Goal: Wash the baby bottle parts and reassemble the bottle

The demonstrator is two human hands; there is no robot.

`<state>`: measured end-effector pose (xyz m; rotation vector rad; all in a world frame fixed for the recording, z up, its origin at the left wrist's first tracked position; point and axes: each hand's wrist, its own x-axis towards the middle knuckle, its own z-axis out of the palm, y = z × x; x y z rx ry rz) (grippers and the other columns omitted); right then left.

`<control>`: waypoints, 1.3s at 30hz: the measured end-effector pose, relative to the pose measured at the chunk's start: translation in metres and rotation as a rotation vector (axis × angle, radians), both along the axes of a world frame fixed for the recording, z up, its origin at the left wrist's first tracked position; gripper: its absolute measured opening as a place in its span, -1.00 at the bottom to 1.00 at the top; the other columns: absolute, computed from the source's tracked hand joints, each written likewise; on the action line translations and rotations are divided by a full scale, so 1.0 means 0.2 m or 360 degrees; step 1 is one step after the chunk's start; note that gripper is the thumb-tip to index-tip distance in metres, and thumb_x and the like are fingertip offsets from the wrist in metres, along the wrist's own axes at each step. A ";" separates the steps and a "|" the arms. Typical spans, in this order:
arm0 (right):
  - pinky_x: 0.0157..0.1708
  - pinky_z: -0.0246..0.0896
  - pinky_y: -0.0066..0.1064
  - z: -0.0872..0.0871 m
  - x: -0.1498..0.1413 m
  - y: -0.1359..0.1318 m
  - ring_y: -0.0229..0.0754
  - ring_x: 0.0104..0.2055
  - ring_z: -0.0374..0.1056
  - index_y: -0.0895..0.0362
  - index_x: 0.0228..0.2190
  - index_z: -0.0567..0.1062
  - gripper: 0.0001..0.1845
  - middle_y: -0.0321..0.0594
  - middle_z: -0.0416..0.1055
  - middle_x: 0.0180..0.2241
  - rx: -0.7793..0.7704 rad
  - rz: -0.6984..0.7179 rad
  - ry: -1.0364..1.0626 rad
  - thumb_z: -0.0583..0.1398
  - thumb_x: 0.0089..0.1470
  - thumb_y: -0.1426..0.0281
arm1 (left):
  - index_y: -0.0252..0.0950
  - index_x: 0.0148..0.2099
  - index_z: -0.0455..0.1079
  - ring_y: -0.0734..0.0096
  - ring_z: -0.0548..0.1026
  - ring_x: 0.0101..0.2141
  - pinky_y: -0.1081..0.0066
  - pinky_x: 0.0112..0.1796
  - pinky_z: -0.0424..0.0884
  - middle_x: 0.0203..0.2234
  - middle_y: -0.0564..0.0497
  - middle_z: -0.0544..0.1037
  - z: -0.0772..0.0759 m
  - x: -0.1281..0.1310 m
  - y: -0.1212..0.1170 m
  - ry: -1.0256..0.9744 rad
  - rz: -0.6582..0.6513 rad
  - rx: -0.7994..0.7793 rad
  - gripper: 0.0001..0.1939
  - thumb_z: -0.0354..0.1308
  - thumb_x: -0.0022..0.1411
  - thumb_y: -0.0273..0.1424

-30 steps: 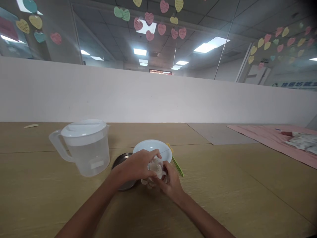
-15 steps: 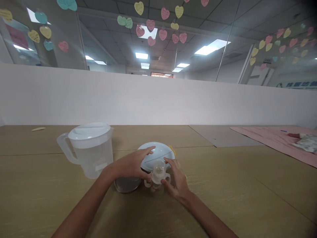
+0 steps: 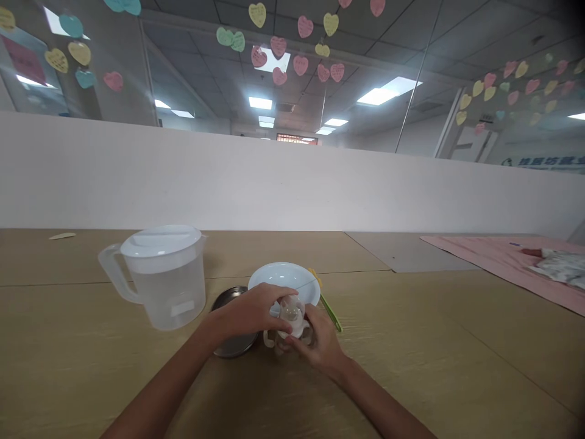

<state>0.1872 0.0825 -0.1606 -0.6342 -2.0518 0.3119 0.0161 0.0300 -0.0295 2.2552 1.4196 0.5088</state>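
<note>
A clear baby bottle (image 3: 292,315) with two side handles and a domed transparent cap stands upright in front of me on the table. My left hand (image 3: 259,311) is closed around the cap area, thumb at the near side and fingers reaching over the far side. From the right, my right hand (image 3: 320,341) grips the bottle around its collar and right handle. Just behind the bottle is a white bowl (image 3: 274,272), partly covered by my left hand. A round metal dish (image 3: 235,347) lies under my left wrist, also partly hidden.
A lidded clear plastic pitcher (image 3: 169,286) holding liquid stands at left. A green-handled brush (image 3: 331,314) with a yellow end lies right of the bowl. Farther right, a pink cloth (image 3: 479,259) carries a pale patterned bundle (image 3: 560,265). A white wall (image 3: 283,183) bounds the table's back.
My left hand has gone from spread beside the bottle to closed on its cap area. The right hand's fingers have closed in. The view has shifted slightly, uncovering the brush handle.
</note>
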 end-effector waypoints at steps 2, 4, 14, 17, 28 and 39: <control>-0.40 0.14 -0.38 0.00 0.00 0.00 -0.18 -0.38 0.26 0.13 -0.27 0.33 -0.64 -0.21 0.35 -0.39 -0.0094 0.0017 0.0011 0.14 -0.03 0.14 | -0.19 0.05 0.28 0.29 0.39 -0.15 0.46 -0.21 0.25 -0.13 0.06 0.46 0.00 0.01 0.00 0.0040 -0.0005 0.0054 -0.46 0.15 -0.03 -0.24; -0.41 0.13 -0.41 0.01 -0.01 -0.01 -0.21 -0.39 0.25 0.13 -0.30 0.34 -0.67 -0.23 0.34 -0.40 -0.0180 0.0048 0.0025 0.14 -0.03 0.14 | -0.19 0.04 0.29 0.28 0.41 -0.18 0.45 -0.23 0.26 -0.18 0.05 0.49 -0.01 0.01 -0.01 0.0095 -0.0017 0.0105 -0.49 0.14 -0.02 -0.24; -0.44 0.14 -0.45 -0.03 0.00 0.03 -0.23 -0.40 0.25 0.15 -0.32 0.32 -0.60 -0.23 0.35 -0.41 -0.0249 0.0072 0.0055 0.15 -0.07 0.08 | -0.21 0.09 0.24 0.22 0.40 -0.13 0.38 -0.18 0.27 -0.10 -0.02 0.46 -0.02 0.04 -0.04 0.0252 0.0037 0.0246 -0.47 0.09 0.03 -0.30; -0.43 0.16 -0.44 -0.04 0.00 0.04 -0.21 -0.39 0.27 0.15 -0.32 0.33 -0.57 -0.23 0.36 -0.41 -0.0261 0.0047 0.0072 0.17 -0.11 0.06 | -0.19 0.05 0.29 0.29 0.43 -0.20 0.43 -0.23 0.31 -0.18 0.04 0.50 0.00 0.03 -0.02 0.0090 0.0014 0.0217 -0.48 0.14 -0.02 -0.31; -0.36 0.24 -0.42 0.00 0.00 0.02 -0.18 -0.31 0.34 0.12 -0.21 0.34 -0.54 -0.18 0.41 -0.30 -0.0139 0.0058 0.0021 0.20 -0.12 0.12 | -0.25 0.07 0.23 0.25 0.26 -0.04 0.24 -0.01 0.19 -0.07 -0.05 0.37 -0.08 -0.08 0.12 0.0241 0.0264 0.0849 -0.47 -0.02 0.00 -0.58; -0.33 0.24 -0.38 0.00 0.00 0.01 -0.16 -0.30 0.34 0.11 -0.21 0.33 -0.56 -0.18 0.41 -0.29 -0.0158 0.0052 -0.0029 0.20 -0.11 0.14 | -0.26 0.10 0.15 0.23 0.24 0.02 0.28 -0.03 0.21 0.02 -0.10 0.30 -0.23 -0.08 0.14 0.0419 -0.0030 0.0314 -0.44 -0.06 -0.01 -0.59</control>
